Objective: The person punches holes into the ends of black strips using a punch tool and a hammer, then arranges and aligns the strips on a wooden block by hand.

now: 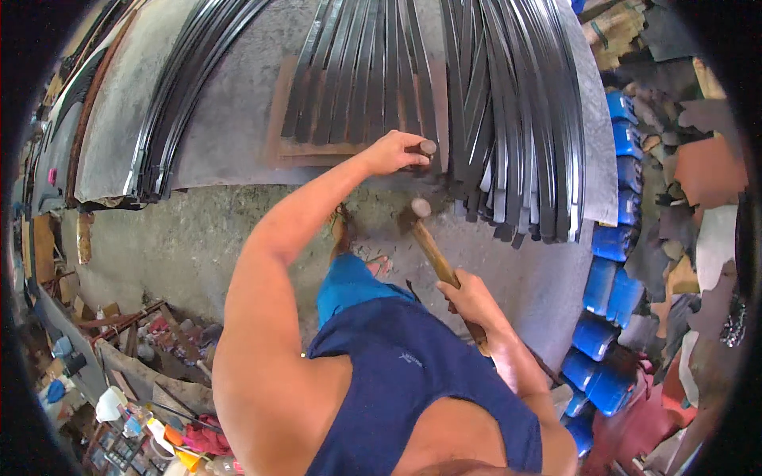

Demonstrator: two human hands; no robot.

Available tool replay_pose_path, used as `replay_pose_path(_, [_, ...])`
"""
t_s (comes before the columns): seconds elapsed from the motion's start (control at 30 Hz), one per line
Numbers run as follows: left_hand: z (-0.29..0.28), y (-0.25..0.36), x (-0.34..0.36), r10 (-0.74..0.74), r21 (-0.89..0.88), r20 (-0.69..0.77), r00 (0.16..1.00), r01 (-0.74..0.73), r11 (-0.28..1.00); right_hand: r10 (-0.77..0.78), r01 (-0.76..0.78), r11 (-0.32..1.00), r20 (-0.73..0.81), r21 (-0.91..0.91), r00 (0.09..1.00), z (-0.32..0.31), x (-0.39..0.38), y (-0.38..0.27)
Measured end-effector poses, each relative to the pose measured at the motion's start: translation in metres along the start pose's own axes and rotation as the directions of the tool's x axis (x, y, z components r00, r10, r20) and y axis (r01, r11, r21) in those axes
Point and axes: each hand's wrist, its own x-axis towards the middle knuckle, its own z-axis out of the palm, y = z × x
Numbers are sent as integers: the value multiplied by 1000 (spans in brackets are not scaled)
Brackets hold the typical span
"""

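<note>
My left hand (394,151) reaches out over the grey workbench (230,127) and grips a short metal punch (425,147), its round top showing, held down on the black strips (373,71). My right hand (470,299) is closed around the wooden handle of a hammer (432,250). The hammer head (417,209) hangs a little below and in front of the punch, not touching it. Several long black strips lie fanned across the bench, a thick bundle (516,119) right of the punch.
Another bundle of black strips (182,103) lies at the bench's left. Blue plastic containers (611,262) line the right side, with leather scraps (698,238) beyond. A cluttered low shelf with bottles (135,397) sits at lower left. A foot in a sandal (343,230) stands on the concrete floor.
</note>
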Motion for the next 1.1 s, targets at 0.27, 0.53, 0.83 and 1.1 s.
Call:
replay_pose_path(0.27, [-107,36,-10,92,272,-624,776,105,956,27,-15,998,-226,57,974,-26,-14,4])
replay_pose_path(0.53, [-221,-28,-131,-107,371,-905,411,889,269,-154,109,988,-788,-111,596,-85,59,-32])
replay_pose_path(0.83, [-219,-74,-149,-19,309,-933,360,826,472,-113,-204,960,-932,-191,343,-129,151,-15])
replay_pose_path(1.1, [-182,-50,-64,-111,446,-695,710,547,708,-34,-424,890,-953,-165,300,-126,168,-12])
